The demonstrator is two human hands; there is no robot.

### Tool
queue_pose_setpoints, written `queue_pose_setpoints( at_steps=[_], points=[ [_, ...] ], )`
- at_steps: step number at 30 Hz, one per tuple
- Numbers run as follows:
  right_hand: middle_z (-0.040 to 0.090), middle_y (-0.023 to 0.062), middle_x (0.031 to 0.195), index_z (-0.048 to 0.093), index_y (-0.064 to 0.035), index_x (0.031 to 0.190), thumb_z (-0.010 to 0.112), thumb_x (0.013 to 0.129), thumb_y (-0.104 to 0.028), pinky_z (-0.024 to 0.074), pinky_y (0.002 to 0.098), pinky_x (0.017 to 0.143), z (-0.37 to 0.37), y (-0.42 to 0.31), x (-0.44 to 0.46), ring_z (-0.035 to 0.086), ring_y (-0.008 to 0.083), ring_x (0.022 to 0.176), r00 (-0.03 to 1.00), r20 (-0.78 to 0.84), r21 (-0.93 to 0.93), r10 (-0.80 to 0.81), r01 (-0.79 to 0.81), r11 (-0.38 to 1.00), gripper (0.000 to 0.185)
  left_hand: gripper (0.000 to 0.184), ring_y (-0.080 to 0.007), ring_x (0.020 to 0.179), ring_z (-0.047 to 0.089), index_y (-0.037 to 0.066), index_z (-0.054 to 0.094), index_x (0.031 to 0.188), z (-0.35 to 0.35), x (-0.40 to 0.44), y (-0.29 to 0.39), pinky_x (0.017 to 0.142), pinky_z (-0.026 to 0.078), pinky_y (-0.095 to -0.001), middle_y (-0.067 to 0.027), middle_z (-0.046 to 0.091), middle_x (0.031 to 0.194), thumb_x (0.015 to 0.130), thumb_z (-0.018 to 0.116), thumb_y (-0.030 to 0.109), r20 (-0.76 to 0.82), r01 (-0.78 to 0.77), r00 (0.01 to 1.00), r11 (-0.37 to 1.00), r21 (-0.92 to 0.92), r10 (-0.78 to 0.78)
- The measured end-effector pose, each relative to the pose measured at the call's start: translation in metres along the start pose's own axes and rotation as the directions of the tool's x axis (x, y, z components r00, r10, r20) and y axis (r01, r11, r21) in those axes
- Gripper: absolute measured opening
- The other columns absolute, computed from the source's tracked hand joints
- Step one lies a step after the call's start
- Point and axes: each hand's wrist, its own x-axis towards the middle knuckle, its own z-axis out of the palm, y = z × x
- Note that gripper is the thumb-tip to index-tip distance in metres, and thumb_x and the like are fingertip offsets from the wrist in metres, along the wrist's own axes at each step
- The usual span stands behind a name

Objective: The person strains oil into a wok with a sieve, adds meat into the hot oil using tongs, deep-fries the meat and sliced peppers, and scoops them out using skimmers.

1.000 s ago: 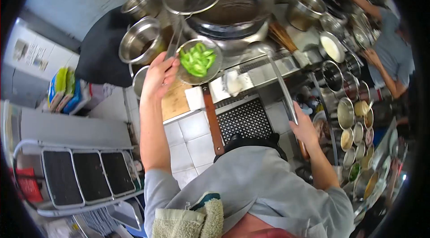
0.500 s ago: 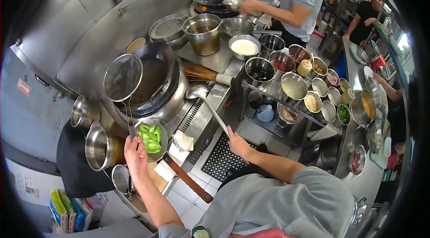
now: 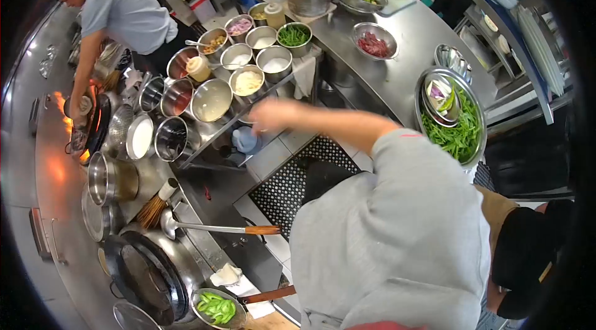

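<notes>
My right hand point(image 3: 273, 116) reaches out over the near edge of the shelf of seasoning pots, smeared by motion; its fingers cannot be made out. Nearest to it are a steel pot of pale liquid point(image 3: 212, 101) and a bowl of chopped pale garlic-like bits point(image 3: 247, 81). A ladle point(image 3: 214, 228) with a wooden handle end rests across the stove edge, out of the hand. Lower left, green pepper pieces point(image 3: 215, 308) sit in a wooden-handled strainer point(image 3: 239, 319). A round mesh skimmer point(image 3: 133, 317) shows at the bottom edge. My left hand is out of view.
A wok point(image 3: 146, 280) stands on the near burner, with a bamboo brush point(image 3: 155, 206) beside it. At the far burner a co-worker point(image 3: 124, 13) works over flames. On the right counter are a bowl of raw meat point(image 3: 374, 41) and an oval tray of greens point(image 3: 456, 137).
The view has swung to the right. My right hand has let go of the ladle and moved toward the seasoning pots. My left hand, which held the skimmer, has left the view.
</notes>
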Motion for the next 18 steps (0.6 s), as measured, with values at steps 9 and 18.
queue_pose_setpoints(
  at_steps=[9,18],
  points=[
    [0.062,0.0075,0.086,0.063,-0.0063,0.096,0.049,0.088,-0.020,0.0488,0.0352,0.071,-0.151,0.265,-0.170,0.060,0.0208,0.079,0.643,-0.460,0.008,0.613,-0.687,0.727,0.021,0.055,-0.0263,0.124,0.044,-0.006,0.038,0.133,-0.011,-0.054,0.072,0.105,0.033,-0.0395,-0.0209,0.042,0.137,0.095,0.043,0.033,-0.423,0.041,0.906,0.998,0.048,-0.017],
    [0.059,0.0070,0.095,0.059,-0.0025,0.106,0.051,0.088,-0.019,0.0451,0.0325,0.077,-0.196,0.220,-0.167,0.056,0.0196,0.085,0.700,-0.420,0.034,0.577,-0.623,0.781,0.026,0.011,-0.0041,0.046,0.033,-0.005,0.046,0.099,-0.080,-0.073,0.036,0.035,0.024,-0.0188,-0.0051,0.049,0.075,0.094,0.040,0.002,-0.425,-0.110,0.903,0.920,-0.375,-0.065]
  ],
)
